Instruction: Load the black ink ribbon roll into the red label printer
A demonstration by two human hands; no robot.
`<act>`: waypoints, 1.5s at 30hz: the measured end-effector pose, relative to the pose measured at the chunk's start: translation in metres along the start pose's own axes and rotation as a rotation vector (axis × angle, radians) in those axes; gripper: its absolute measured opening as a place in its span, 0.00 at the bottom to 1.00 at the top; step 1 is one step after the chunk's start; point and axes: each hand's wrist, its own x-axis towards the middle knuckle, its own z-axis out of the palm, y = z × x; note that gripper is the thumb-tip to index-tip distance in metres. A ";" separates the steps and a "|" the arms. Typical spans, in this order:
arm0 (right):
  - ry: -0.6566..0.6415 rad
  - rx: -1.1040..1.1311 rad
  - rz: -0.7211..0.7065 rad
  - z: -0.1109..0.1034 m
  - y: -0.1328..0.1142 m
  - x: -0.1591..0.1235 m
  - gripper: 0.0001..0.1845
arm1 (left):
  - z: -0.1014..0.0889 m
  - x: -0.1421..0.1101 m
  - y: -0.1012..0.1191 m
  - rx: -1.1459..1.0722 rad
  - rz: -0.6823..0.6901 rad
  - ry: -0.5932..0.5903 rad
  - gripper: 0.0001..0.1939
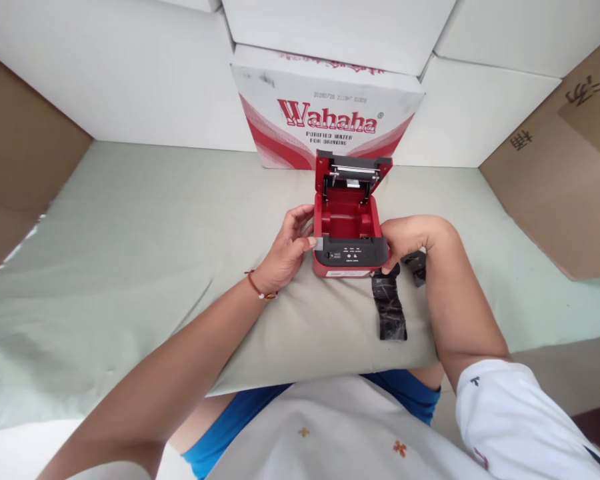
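A small red printer (347, 223) with a black front panel sits on a pale green cloth, its lid swung up and its paper bay bare. My left hand (285, 250) grips its left side, thumb and fingers curled against the casing near a small white tab. My right hand (405, 240) clasps the right side of the printer, fingers wrapped round the corner. A black strap (390, 307) trails from under my right hand toward me.
A white carton printed "Wahaha" (325, 110) stands just behind the printer, with plain white boxes (130, 73) stacked around it. Brown cardboard (565, 160) leans at the right and at the far left. The green cloth (130, 253) covers the surface.
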 end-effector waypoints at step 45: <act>1.052 -0.120 -0.408 0.080 -0.044 -0.036 0.16 | 0.012 0.007 0.001 -0.057 -0.034 -0.001 0.36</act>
